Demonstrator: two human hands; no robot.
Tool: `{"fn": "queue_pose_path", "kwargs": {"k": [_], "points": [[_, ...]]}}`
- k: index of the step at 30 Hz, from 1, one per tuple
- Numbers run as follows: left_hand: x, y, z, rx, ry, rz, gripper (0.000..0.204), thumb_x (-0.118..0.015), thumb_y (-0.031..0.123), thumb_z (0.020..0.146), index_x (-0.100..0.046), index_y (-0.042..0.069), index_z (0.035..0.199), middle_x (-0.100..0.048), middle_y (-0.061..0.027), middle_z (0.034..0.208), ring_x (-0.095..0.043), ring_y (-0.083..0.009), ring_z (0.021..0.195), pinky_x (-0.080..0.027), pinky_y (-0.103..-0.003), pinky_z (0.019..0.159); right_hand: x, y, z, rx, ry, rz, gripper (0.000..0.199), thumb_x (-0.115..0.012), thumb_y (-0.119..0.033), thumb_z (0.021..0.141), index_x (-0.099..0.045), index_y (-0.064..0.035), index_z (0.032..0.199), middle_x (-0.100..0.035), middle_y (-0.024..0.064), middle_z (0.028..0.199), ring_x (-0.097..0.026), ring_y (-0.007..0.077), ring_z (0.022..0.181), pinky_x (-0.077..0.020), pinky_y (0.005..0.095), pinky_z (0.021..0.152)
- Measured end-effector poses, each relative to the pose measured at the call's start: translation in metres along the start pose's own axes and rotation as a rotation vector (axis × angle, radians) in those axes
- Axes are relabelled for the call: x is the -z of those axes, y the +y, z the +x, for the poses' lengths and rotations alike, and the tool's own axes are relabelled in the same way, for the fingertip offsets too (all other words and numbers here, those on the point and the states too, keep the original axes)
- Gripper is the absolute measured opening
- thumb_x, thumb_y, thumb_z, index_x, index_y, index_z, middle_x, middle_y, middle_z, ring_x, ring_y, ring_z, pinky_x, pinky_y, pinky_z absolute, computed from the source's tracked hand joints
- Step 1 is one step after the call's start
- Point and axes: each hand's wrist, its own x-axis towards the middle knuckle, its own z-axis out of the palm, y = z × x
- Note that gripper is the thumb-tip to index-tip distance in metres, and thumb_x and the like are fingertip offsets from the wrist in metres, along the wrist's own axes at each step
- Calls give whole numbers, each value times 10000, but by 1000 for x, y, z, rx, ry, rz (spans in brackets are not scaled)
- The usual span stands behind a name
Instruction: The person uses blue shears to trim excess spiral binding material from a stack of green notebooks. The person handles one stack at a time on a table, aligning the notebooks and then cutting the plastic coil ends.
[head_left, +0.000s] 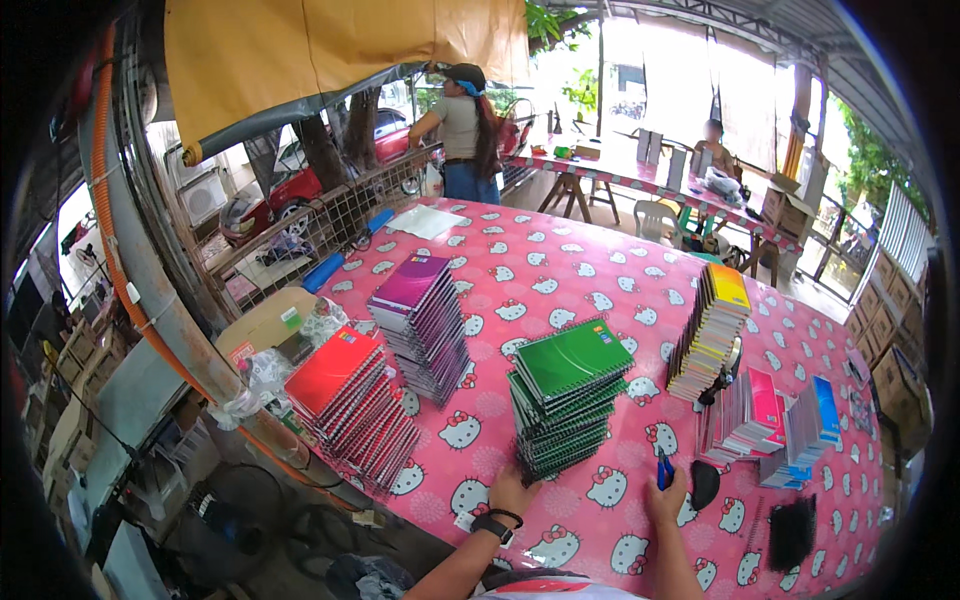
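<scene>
A tall, uneven stack of green spiral notebooks (pixel 575 360) stands in front of me on the table. My left hand (pixel 513 492), with a dark band and a watch at its wrist, grips a notebook at the stack's near bottom corner; its fingertips are partly hidden. To the right, my right hand (pixel 667 494) is closed around blue-handled pliers (pixel 664 470), which point away from me, apart from the stack. Beside that hand lies a black rounded object (pixel 705 484). Farther right is a dark bundle of what look like binding coils (pixel 792 532).
Stacks of red notebooks (pixel 335 370), purple notebooks (pixel 415 290) and yellow notebooks (pixel 728 290) stand around, with pink notebooks (pixel 762 400) and blue notebooks (pixel 824 405) at right. A pink patterned cloth (pixel 560 270) covers the table. A metal post (pixel 170 290) rises at left. Two people are beyond.
</scene>
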Motion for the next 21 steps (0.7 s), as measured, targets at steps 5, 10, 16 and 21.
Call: {"fn": "queue_pose_path", "kwargs": {"k": [5, 10, 16, 21], "points": [[-6, -1, -1, 62, -13, 78, 412, -710, 356, 655, -601, 16, 861, -585, -172, 847, -568, -364, 790, -469, -443, 662, 1, 10, 1, 23, 2, -19, 344, -673, -143, 660, -494, 2, 915, -486, 138, 805, -490, 290, 756, -406, 356, 717], [3, 0, 2, 68, -145, 72, 368, -696, 301, 681, -590, 18, 891, -587, -173, 850, -567, -360, 776, -466, -440, 654, -1, 12, 0, 81, 61, 26, 333, -684, -156, 659, -487, -1, 878, -477, 121, 783, -484, 269, 736, -398, 360, 680], [6, -23, -17, -21, 34, -254, 342, -670, 116, 692, -548, 7, 993, -589, -131, 829, -596, -282, 719, -487, -373, 623, 2, -2, 1, 24, 9, -15, 356, -690, -133, 651, -487, 6, 909, -489, 134, 802, -489, 267, 728, -406, 347, 679], [17, -22, -19, 51, -70, -390, 301, -621, 61, 727, -538, -2, 1010, -628, -78, 802, -616, -155, 724, -493, -266, 633, 0, 5, 0, 26, 31, -54, 337, -682, -129, 655, -488, 5, 896, -486, 140, 792, -483, 280, 711, -405, 354, 658]]}}
